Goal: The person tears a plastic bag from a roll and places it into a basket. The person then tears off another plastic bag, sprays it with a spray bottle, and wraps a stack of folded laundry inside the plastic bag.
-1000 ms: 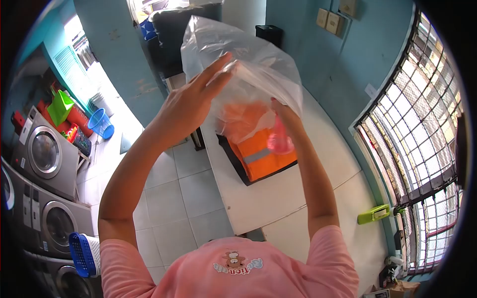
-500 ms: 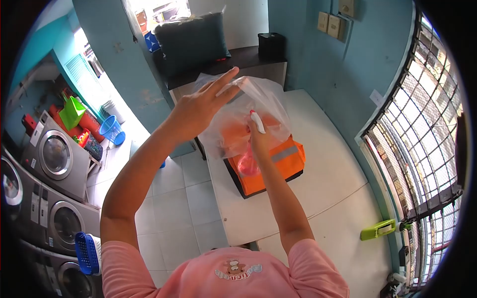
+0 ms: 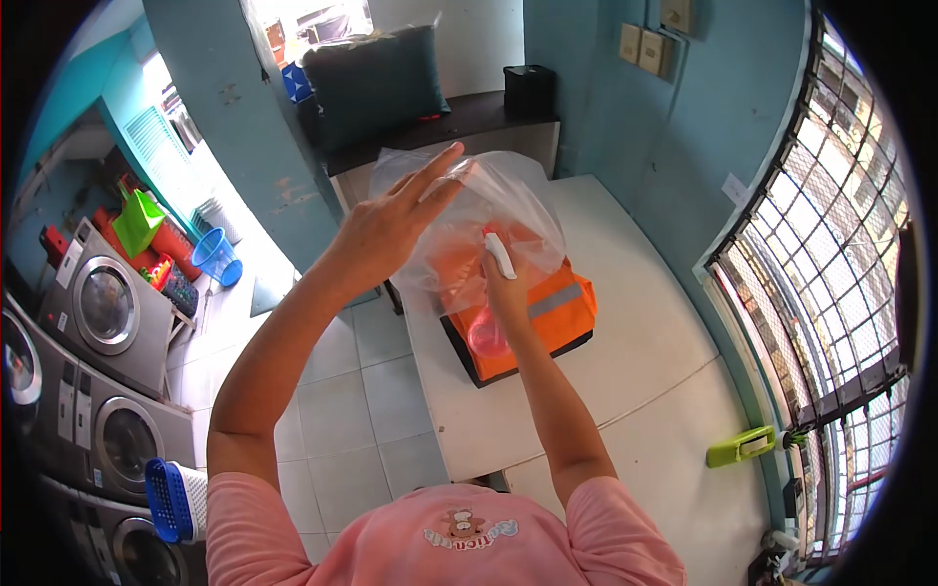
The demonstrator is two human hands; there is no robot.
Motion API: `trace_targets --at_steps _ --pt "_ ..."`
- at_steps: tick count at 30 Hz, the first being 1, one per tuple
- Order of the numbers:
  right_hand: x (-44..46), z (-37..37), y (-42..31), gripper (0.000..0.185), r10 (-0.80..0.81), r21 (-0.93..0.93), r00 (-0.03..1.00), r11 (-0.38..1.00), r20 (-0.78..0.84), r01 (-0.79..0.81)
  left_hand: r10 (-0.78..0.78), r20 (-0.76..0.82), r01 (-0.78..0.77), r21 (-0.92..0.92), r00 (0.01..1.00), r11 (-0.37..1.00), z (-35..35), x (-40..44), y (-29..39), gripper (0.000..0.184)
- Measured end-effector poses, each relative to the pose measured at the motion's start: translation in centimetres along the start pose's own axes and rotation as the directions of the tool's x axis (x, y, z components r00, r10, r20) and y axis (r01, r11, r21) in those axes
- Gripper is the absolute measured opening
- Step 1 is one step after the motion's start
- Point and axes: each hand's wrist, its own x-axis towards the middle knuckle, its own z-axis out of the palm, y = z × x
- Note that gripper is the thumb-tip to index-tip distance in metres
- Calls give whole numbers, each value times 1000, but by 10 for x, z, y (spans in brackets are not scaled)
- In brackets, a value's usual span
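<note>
Far left in the frame stand grey front-loading machines [image 3: 106, 303], with a blue basket [image 3: 217, 258] at upper left. Just above centre, my left hand [image 3: 383, 230] has its fingers stretched out against the clear plastic bag [image 3: 528, 190]; I can't tell whether they pinch it. At centre, my right hand [image 3: 506, 288] is wrapped around the pink spray bottle [image 3: 487, 335], over the folded orange fabric [image 3: 567, 322] on the white table [image 3: 645, 332]. A green object [image 3: 740, 447] sits lower right.
</note>
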Motion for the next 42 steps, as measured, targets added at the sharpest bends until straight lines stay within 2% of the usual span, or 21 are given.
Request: trace_targets --at_steps 3,6,8,9,15,17,21,23,28,30,32,33,34,35,36,37,38,39,40,41,42 --pt "-5 2 -1 33 -94 -60 996 994 0 94 -12 21 12 -10 1000 1000 0 -2 0 56" --pt "-11 4 -6 34 -62 -24 998 998 8 62 -17 19 18 -10 1000 1000 3 -2 0 56" --pt "-9 6 -3 34 -230 -84 973 970 -32 227 -20 20 20 -13 1000 1000 4 -2 1 56" --pt "-9 6 -4 34 -230 -81 973 971 -32 226 -22 19 22 -16 1000 1000 3 -2 1 56" --pt "-18 0 -14 32 19 112 1000 993 21 -21 -34 45 34 -4 998 999 3 -4 2 56" --pt "-19 -4 -7 27 -109 -98 994 990 -21 106 -19 26 18 17 999 1000 5 -6 2 57" --pt "-22 -8 5 23 -154 -209 977 970 -149 121 -30 42 31 -29 999 999 1 -4 5 57" --pt "-28 -13 0 23 34 34 995 999 -98 -31 -16 28 17 -9 999 1000 5 -5 4 57" --pt "-49 -14 -28 25 92 41 994 995 -55 -90 2 5 -2 -35 1000 999 6 -5 5 55" --pt "-52 -17 -25 36 21 126 999 992 -29 -17 -31 15 31 -34 999 999 4 -3 9 54" --pt "-55 -18 -17 42 -254 -174 965 955 -64 240 17 -47 -20 -71 999 997 10 -7 6 53" --pt "-59 -19 -25 42 -235 -238 968 949 -91 208 -83 42 88 -120 996 989 13 -10 4 52" --pt "-63 -24 -21 37 -72 -74 996 995 -45 68 -133 99 141 -81 986 987 19 -15 -2 50" --pt "-64 -27 -26 33 121 35 993 992 1 -121 -47 68 59 -196 997 979 15 -11 5 62" --pt "-64 -26 -19 34 60 129 997 990 40 -65 -36 46 44 -195 998 980 10 -7 16 59" --pt "-69 -28 -29 27 -316 -291 933 921 -174 258 -61 75 71 -145 995 987 19 -8 5 45" --pt "-78 -37 -53 25 -242 -202 945 959 -220 198 -53 60 66 -229 997 971 22 -6 4 39" --pt "-83 -44 -65 25 -64 -169 985 985 -157 37 83 -1 -82 -178 997 981 29 -12 -12 46" --pt "-86 -52 -70 25 113 -126 991 985 -74 -122 120 -22 -121 -104 993 987 31 -9 -7 40" --pt "-90 -64 -72 25 120 -125 984 983 -134 -136 142 -46 -143 -17 989 990 32 -6 -3 37" --pt "-94 -73 -73 25 24 -60 998 998 -59 -28 131 -51 -134 -51 990 990 37 -3 -6 43"
